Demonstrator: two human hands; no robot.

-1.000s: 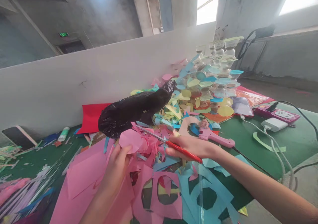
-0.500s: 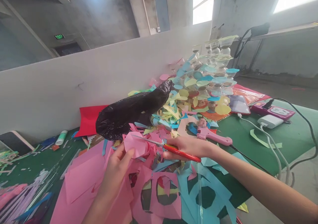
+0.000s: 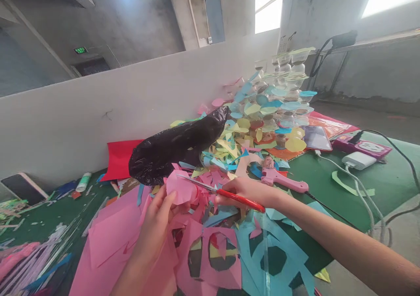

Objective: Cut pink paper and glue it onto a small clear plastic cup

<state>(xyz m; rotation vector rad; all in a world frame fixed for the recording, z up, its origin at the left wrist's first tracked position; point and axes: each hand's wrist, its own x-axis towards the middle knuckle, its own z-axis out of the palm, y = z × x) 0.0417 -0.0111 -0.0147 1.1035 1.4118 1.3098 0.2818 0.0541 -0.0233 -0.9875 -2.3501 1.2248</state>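
Observation:
Between the thumb and fingers of my left hand (image 3: 162, 208) is a small piece of pink paper (image 3: 180, 188) with a rounded, many-sided outline. My right hand (image 3: 246, 192) is closed around the red handles of a pair of scissors (image 3: 231, 196). Their metal blades point left and lie at the upper right edge of the pink piece. Under both hands are pink paper scraps (image 3: 226, 283) with round holes cut out of them. Blue paper offcuts (image 3: 244, 256) with similar holes lie to the right. Pink sheets (image 3: 110, 234) are stacked beside my left forearm.
A black plastic bag (image 3: 177, 145) lies behind my hands. Stacked clear cups with coloured paper discs (image 3: 288, 107) rise at the back right. A pink glue gun (image 3: 285, 180), a phone (image 3: 316, 137) and a white charger (image 3: 358, 160) with cables lie right. Another phone (image 3: 24, 188) leans at left.
The pink piece has turned slightly in my left hand, whose fingers have shifted beneath it. The scissors stay at its edge, a little lower along it. The whole view has moved slightly.

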